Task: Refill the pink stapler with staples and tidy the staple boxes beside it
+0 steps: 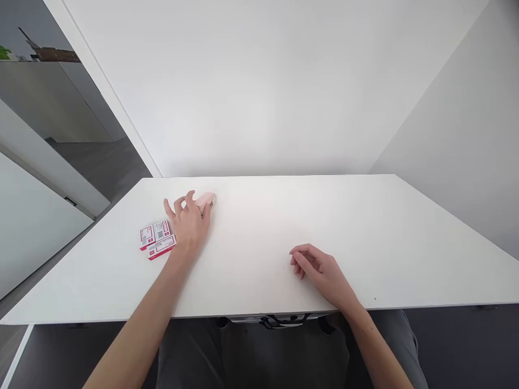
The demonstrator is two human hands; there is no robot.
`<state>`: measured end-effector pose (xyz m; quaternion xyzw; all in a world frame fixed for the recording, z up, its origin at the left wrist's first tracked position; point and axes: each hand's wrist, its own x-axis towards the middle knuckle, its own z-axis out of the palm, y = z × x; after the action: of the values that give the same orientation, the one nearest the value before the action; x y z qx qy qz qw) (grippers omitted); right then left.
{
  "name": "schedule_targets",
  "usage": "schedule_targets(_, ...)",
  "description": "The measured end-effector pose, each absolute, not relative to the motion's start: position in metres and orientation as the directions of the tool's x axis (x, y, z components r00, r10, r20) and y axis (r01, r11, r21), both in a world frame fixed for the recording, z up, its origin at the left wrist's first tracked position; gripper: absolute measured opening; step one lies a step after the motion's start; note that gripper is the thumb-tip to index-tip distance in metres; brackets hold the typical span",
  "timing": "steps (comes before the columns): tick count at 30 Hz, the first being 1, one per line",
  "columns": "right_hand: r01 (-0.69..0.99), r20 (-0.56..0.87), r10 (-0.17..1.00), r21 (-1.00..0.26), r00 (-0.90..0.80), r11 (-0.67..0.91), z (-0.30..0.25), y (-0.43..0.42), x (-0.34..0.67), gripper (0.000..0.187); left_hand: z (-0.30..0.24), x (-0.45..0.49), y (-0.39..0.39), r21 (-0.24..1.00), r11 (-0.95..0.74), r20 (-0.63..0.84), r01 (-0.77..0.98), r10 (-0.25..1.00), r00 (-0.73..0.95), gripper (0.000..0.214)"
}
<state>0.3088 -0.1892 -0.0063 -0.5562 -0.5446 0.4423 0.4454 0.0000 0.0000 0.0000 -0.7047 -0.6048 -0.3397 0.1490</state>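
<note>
At the far left of the white table (259,227), my left hand (190,219) reaches over a pale pink object (206,199) shaped like a small stapler. My thumb lies along its near side and my index finger is at its far side, while the other fingers are spread. Small metal parts show by the thumb; the hand hides the rest of the object. Just left of my wrist lie small white and red boxes (161,229) with printed labels, side by side. My right hand (316,267) rests near the table's front edge, fingers loosely curled together, holding nothing visible.
A white wall (259,108) rises behind the table, and a grey wall (458,140) stands at the right. Below the front edge, dark straps or cables (284,321) show between my legs. A small dark speck (375,299) lies near the edge on the right.
</note>
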Motion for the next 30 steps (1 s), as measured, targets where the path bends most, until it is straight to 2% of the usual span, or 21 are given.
schedule_targets(3,0.214,-0.008,0.999,-0.977,0.035,-0.015,-0.007,-0.189,0.308,0.046,0.004,0.007,-0.005,0.265,-0.283,0.666,0.922,0.745,0.037,0.048)
schedule_targets(7,0.210,-0.002,0.999,-0.978,0.048,-0.012,-0.007,-0.190,0.306,0.045,0.010,0.028,-0.024,0.487,-0.393,0.609,0.780,0.793,0.019,0.052)
schedule_targets(11,0.218,-0.004,0.998,-0.976,0.056,-0.016,-0.006,-0.190,0.306,0.046,0.010,0.051,-0.048,0.661,-0.485,0.480,0.573,0.860,0.175,0.058)
schedule_targets(17,0.245,0.012,0.996,-0.970,0.088,-0.010,-0.008,-0.189,0.309,0.041,0.000,0.067,-0.066,0.683,-0.597,0.442,0.422,0.797,0.412,0.049)
schedule_targets(24,0.247,0.022,0.987,-0.969,0.157,-0.018,-0.008,-0.190,0.308,0.038,-0.005,0.068,-0.070,0.680,-0.642,0.413,0.354,0.734,0.539,0.049)
schedule_targets(30,0.286,0.040,0.987,-0.958,0.157,-0.007,-0.009,-0.189,0.309,0.036,-0.007,0.070,-0.077,0.641,-0.707,0.382,0.298,0.631,0.676,0.051)
